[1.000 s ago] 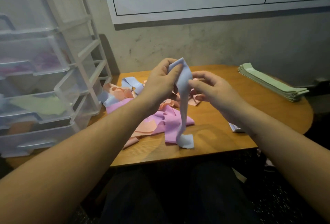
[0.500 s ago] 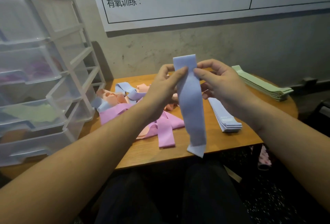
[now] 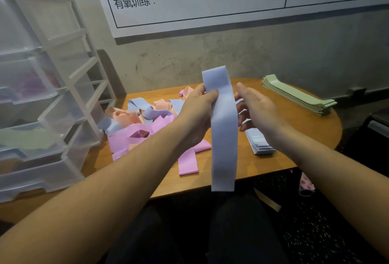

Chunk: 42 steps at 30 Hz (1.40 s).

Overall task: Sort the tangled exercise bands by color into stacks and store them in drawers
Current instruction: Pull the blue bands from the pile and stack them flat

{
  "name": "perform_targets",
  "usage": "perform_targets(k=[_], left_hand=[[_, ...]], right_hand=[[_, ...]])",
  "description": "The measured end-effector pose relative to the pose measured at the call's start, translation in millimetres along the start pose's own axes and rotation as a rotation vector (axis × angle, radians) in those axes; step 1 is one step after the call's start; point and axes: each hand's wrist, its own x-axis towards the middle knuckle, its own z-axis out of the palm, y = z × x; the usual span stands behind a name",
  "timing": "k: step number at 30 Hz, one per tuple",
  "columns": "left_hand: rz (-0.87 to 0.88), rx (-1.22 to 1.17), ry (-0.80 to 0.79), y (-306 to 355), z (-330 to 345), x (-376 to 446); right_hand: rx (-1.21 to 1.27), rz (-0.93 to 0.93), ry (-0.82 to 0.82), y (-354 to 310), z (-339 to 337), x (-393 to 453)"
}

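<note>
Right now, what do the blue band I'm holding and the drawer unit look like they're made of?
Blue band: probably matte stretch rubber or latex; it hangs limp and flat, without shine. Drawer unit: translucent plastic drawers in a white frame, since colours show faintly through the glossy fronts.

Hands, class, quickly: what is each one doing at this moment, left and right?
Left hand: pinching the blue band near its top, so the band hangs down.
Right hand: open, fingers relaxed beside the band, gripping nothing.
</note>
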Motion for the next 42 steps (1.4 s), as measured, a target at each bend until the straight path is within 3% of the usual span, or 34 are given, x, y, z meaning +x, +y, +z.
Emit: perform_targets(k=[6,9,12,16,21,25,30,36,42], left_hand=[[-0.077,-0.110,0.166,-6.2,7.9,17.6],[-0.145,-0.118,0.277,-8.4,10.1,29.2],[-0.179,-0.257,0.312,-10.7,11.0,41.8],[-0.212,-0.351,0.313,-14.9,16.1,59.0],[-0.147,-0.240,0.311,-23.6,24.5,82.6],[-0.054,-0.141,0.256,-28.2,29.6,99.0],[-0.070,-0.022,0.241,-43.8,33.9,124.3],[-0.101,0.100,0.227,-62.3,43.9,160.9],[-0.123,0.132,0.188,-79.2,53.5,201.3]], right_hand=[[-0.160,-0.080,-0.213,19.8,-10.1,-13.1],[-0.287,-0.148,-0.254,30.2,-16.2,-13.7],[-0.332,-0.089,-0.276,33.9,-19.7,-12.1],[-0.256,-0.049,-0.193,40.3,-23.3,-9.3],[-0.301,0.059,-0.111,45.2,-32.1,-6.0],[-0.154,0.184,-0.055,53.6,-40.4,-2.4],[-0.217,0.132,0.120,65.9,-60.8,4.6],[-0.388,0.185,0.127,72.7,-89.8,21.7],[-0.389,0.248,0.142,81.2,-107.9,37.4]])
